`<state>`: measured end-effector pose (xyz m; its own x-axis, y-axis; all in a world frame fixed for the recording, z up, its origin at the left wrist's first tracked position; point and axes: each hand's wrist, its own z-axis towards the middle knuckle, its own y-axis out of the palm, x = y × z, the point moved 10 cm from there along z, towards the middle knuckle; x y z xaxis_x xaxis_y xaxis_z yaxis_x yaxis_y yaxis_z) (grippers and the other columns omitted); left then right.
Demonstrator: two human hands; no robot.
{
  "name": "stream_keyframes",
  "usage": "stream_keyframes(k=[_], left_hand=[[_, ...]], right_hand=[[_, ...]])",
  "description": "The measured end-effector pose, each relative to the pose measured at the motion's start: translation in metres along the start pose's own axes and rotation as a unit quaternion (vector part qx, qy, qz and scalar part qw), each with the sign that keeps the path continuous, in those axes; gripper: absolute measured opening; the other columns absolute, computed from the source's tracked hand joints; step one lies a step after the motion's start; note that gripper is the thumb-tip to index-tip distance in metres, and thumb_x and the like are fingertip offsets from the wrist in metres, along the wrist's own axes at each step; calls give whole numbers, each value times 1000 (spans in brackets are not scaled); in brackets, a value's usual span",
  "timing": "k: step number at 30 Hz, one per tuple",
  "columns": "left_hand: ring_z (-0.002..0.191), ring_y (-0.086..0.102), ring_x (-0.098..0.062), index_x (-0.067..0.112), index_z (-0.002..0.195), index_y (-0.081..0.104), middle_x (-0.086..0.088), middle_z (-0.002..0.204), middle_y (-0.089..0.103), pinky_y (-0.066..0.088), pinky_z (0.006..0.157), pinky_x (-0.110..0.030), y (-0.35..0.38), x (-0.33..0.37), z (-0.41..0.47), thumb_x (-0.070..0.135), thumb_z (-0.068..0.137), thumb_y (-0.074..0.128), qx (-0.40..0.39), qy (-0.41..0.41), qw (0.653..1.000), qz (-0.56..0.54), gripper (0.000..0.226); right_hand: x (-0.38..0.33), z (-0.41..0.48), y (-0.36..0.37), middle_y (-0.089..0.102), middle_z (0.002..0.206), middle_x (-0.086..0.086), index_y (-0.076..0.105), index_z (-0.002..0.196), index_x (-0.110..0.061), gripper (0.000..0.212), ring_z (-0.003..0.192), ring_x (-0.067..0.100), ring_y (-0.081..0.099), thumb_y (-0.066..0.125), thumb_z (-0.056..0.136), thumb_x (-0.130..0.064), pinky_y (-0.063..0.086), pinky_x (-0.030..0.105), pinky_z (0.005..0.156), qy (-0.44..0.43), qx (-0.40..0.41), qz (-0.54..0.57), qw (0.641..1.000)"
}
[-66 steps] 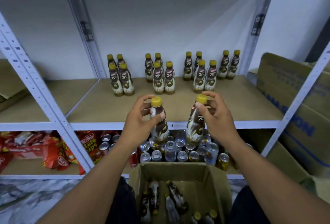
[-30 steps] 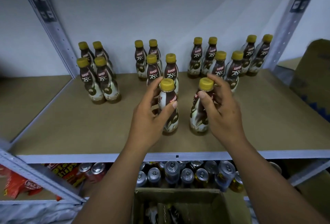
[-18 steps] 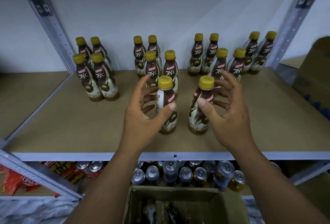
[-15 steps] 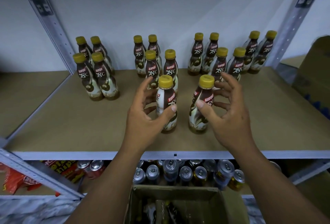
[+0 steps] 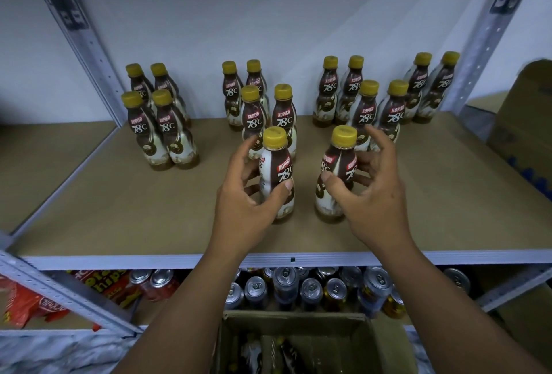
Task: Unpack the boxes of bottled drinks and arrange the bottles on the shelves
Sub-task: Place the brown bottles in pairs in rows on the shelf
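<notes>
Left hand (image 5: 246, 212) wraps left bottle (image 5: 279, 164), thumb on its label; right hand (image 5: 375, 203) splays loosely about right bottle (image 5: 340, 161). We judge both set upright on the shelf (image 5: 119, 209) to extend the rows.

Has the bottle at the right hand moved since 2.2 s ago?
Yes. The bottle was held in front of the shelf's front rail; now it stands on the board behind that rail, at the right hand.
</notes>
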<state>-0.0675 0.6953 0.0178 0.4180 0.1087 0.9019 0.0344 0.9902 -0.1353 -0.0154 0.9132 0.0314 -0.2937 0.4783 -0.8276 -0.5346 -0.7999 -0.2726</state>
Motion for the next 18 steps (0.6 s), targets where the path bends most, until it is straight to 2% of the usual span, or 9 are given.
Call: stream_keyframes(k=[2, 5, 8, 11, 15, 18], left_hand=[[117, 66, -10, 37, 150, 40, 3, 125, 71, 53, 94, -20, -1, 2, 0, 14, 83, 84, 6, 3, 1000, -1, 84], [117, 65, -6, 52, 140, 40, 10, 125, 67, 52, 89, -17, -7, 8, -1, 17, 79, 88, 32, 7, 999, -4, 84], [113, 64, -3, 54, 135, 40, 14, 122, 65, 51, 83, -14, -10, 13, -1, 19, 77, 89, 51, 15, 999, -6, 84], [109, 64, -1, 52, 135, 40, 14, 119, 64, 50, 80, -13, -10, 14, -2, 18, 75, 90, 54, 18, 998, -3, 85], [109, 65, -5, 53, 137, 39, 7, 118, 66, 52, 81, -15, -9, 13, -2, 18, 78, 89, 52, 24, 998, 1, 85], [110, 66, -8, 54, 137, 39, 5, 119, 67, 53, 82, -17, -9, 10, -1, 16, 79, 87, 51, 25, 998, 6, 85]], right_hand=[[2, -1, 0, 69, 121, -13, 30, 147, -47, 87, 114, 0, 63, 82, 80, -27, 50, 28, 98, 4, -5, 22, 1000], [2, -3, 3, 57, 134, -20, 25, 150, -50, 97, 125, -3, 55, 87, 75, -45, 47, 27, 103, 13, -15, 32, 999], [1, -2, 1, 48, 142, -15, 25, 152, -45, 104, 128, 1, 51, 84, 67, -60, 51, 38, 103, 20, -6, 7, 1000], [-1, -1, 0, 53, 136, -10, 32, 147, -46, 93, 122, 6, 55, 84, 71, -56, 54, 42, 97, 13, 4, -11, 1000], [-4, -1, 1, 61, 115, -16, 37, 138, -47, 77, 104, 0, 62, 84, 77, -41, 54, 28, 91, 9, 8, -6, 1000], [-3, 0, 1, 68, 112, -12, 38, 143, -37, 79, 106, 2, 65, 83, 80, -26, 52, 26, 94, 6, -1, 19, 1000]])
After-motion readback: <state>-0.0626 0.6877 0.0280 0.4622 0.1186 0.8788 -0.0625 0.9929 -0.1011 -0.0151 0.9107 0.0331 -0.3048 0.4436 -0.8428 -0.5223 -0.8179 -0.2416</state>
